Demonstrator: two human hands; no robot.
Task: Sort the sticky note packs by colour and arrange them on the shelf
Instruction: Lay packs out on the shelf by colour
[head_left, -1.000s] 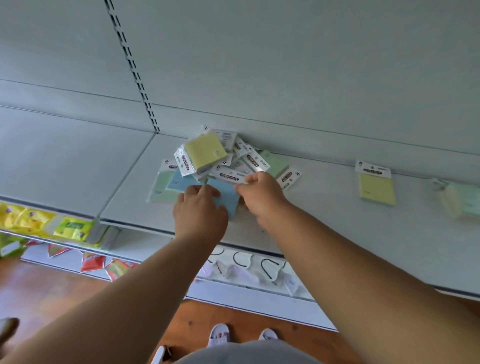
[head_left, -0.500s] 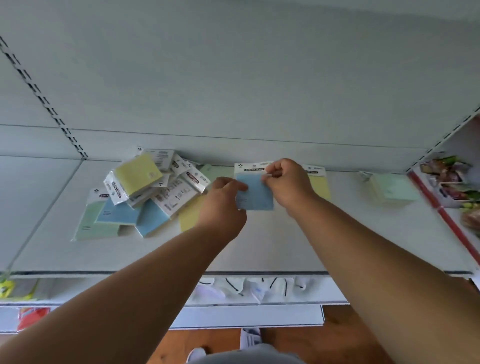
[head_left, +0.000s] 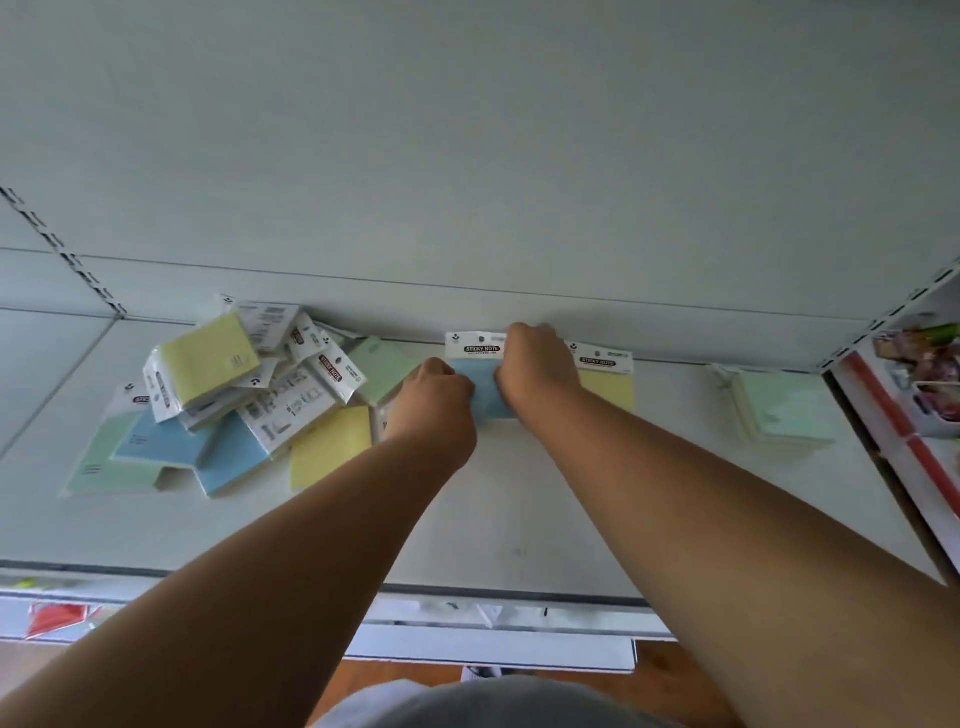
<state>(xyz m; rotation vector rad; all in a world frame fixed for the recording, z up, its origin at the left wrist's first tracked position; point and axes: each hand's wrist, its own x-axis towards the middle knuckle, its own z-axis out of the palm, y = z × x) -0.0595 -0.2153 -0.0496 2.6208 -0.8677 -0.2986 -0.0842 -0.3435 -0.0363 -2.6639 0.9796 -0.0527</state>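
Observation:
Both hands hold a blue sticky note pack (head_left: 484, 387) with a white header card, low over the white shelf (head_left: 519, 530) at its back wall. My left hand (head_left: 436, 405) grips its left edge and my right hand (head_left: 537, 371) grips its right side. Just right of it lies a yellow pack (head_left: 608, 384). Further right sits a pale green pack (head_left: 779, 410). A loose heap of yellow, blue and green packs (head_left: 234, 405) covers the shelf's left part.
A slotted upright (head_left: 67, 254) runs up the back panel at the left. At the right a red-edged neighbouring shelf (head_left: 904, 415) holds packaged goods. A lower shelf (head_left: 493, 613) and wooden floor show below the front edge.
The blue pack came out of the heap and travelled right and back toward the wall, beside the yellow pack. Both hands stayed on it. The camera view shifted right.

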